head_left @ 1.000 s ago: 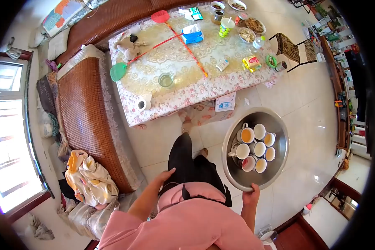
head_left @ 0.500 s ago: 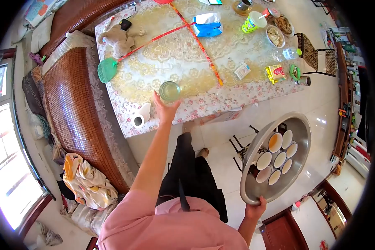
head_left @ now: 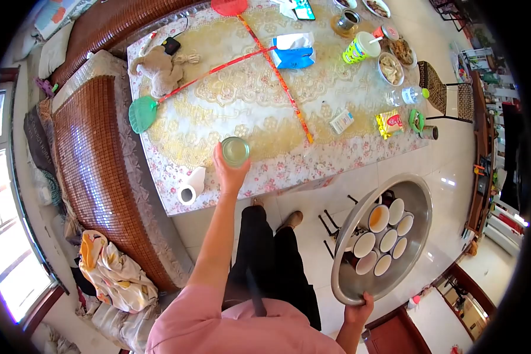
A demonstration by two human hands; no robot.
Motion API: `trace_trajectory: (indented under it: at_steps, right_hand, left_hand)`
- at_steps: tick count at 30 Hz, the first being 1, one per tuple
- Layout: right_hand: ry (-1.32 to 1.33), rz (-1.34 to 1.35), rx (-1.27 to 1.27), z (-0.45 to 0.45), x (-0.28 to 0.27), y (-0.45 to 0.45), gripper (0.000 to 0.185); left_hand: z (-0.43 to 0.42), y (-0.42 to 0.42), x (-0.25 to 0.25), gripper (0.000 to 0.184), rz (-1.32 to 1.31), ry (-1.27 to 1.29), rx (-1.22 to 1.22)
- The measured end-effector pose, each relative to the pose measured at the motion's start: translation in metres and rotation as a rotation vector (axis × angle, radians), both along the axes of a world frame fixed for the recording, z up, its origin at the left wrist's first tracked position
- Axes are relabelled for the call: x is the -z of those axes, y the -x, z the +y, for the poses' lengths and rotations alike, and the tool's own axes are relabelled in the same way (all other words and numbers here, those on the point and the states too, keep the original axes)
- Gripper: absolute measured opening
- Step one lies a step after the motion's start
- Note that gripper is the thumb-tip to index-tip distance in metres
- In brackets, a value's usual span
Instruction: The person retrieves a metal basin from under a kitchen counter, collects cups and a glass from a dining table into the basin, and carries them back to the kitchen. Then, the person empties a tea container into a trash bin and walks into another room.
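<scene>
My left hand (head_left: 230, 175) curls around a clear drinking glass (head_left: 235, 151) at the near edge of the table. The glass seems to hold a pale liquid; whether its base touches the cloth I cannot tell. With my right hand (head_left: 359, 308) I grip the near rim of a large steel basin (head_left: 418, 200), which is held tilted over the floor at my right. Inside it stand several cups with white interiors (head_left: 387, 241), packed together. One cup has orange-brown contents or staining (head_left: 379, 218). Left of the glass, a white paper roll (head_left: 193, 187) lies on the table.
The lace-covered table (head_left: 236, 106) carries two fly swatters (head_left: 143, 114), a plush toy (head_left: 161, 71), a tissue pack (head_left: 293, 54), a green-white cup (head_left: 361, 48), a bottle (head_left: 407, 95) and bowls (head_left: 390, 69). A sofa (head_left: 94, 147) stands left; stool legs (head_left: 330, 227) show beside the basin.
The view has shifted, so the table sits lower in it. My feet show more fully beneath me. Both hands keep their holds on the glass and the basin.
</scene>
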State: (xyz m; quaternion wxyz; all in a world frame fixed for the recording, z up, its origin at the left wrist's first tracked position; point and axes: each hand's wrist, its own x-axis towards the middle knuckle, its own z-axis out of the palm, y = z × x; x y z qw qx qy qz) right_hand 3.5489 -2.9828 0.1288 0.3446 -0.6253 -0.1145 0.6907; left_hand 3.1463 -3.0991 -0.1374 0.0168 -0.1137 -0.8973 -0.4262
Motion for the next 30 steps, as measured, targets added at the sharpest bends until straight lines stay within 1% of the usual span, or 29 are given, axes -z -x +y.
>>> trace_trajectory:
  at_steps: [3, 5, 9, 10, 11, 12, 14, 15, 17, 18, 19, 21, 22, 24, 25, 27, 28, 29, 30]
  right_hand:
    - [-0.029, -0.003, -0.044, 0.009, 0.012, -0.005, 0.039]
    - [-0.002, -0.012, -0.066, 0.013, 0.015, -0.014, 0.037]
    - [0.001, -0.029, -0.123, 0.023, 0.018, -0.032, 0.031]
    - [0.0, 0.002, -0.131, 0.025, 0.02, -0.041, 0.031]
    - [0.0, 0.016, -0.138, 0.028, 0.019, -0.042, 0.031]
    - [0.004, 0.03, -0.139, 0.03, 0.016, -0.043, 0.033]
    - [0.004, 0.066, -0.15, 0.033, 0.012, -0.048, 0.034]
    - [0.016, 0.059, -0.139, 0.034, 0.012, -0.053, 0.035]
    - [0.021, 0.08, -0.144, 0.039, 0.003, -0.054, 0.037]
    - [0.021, 0.117, -0.154, 0.038, -0.007, -0.048, 0.037]
    - [0.021, 0.154, -0.165, 0.039, -0.015, -0.045, 0.037]
    - [-0.003, 0.174, -0.188, 0.042, -0.017, -0.06, 0.037]
    - [-0.015, 0.167, -0.196, 0.043, -0.016, -0.069, 0.038]
    - [-0.02, 0.198, -0.207, 0.047, -0.021, -0.074, 0.037]
    - [-0.012, 0.203, -0.204, 0.049, -0.026, -0.078, 0.037]
    - [-0.033, 0.241, -0.224, 0.048, -0.035, -0.084, 0.037]
    - [-0.05, 0.265, -0.231, 0.05, -0.037, -0.082, 0.037]
    - [-0.056, 0.284, -0.245, 0.049, -0.043, -0.079, 0.037]
    - [-0.069, 0.285, -0.249, 0.047, -0.051, -0.076, 0.037]
  left_hand:
    - [0.0, 0.004, -0.002, 0.089, 0.051, -0.004, 0.04]
    - [-0.002, -0.001, -0.013, 0.088, -0.015, 0.019, 0.069]
    - [-0.009, -0.01, -0.063, 0.09, -0.015, -0.034, 0.128]
    - [-0.012, -0.012, -0.079, 0.092, -0.022, -0.122, 0.201]
    - [-0.014, -0.013, -0.099, 0.093, -0.025, -0.212, 0.276]
    - [-0.015, -0.013, -0.126, 0.093, -0.009, -0.21, 0.27]
    - [-0.017, -0.013, -0.185, 0.104, 0.038, -0.177, 0.489]
    - [-0.019, -0.015, -0.209, 0.104, 0.06, -0.174, 0.481]
    - [-0.022, -0.017, -0.258, 0.109, -0.031, -0.478, 0.674]
    - [-0.021, -0.017, -0.288, 0.116, -0.005, -0.505, 0.743]
    - [-0.022, -0.019, -0.315, 0.116, 0.025, -0.501, 0.736]
    - [-0.024, -0.025, -0.366, 0.119, -0.076, -0.658, 0.874]
    - [-0.024, -0.028, -0.392, 0.119, -0.047, -0.658, 0.871]
    - [-0.027, -0.035, -0.442, 0.122, -0.189, -0.75, 0.989]
    - [-0.028, -0.04, -0.463, 0.122, -0.166, -0.746, 0.983]
    - [-0.026, -0.051, -0.505, 0.099, -0.07, -0.779, 1.069]
    - [-0.02, -0.063, -0.543, 0.099, -0.044, -0.773, 1.064]
    - [-0.01, -0.079, -0.59, 0.076, -0.636, -0.821, 0.629]
    - [-0.006, -0.092, -0.616, 0.055, -1.182, -0.812, 0.135]
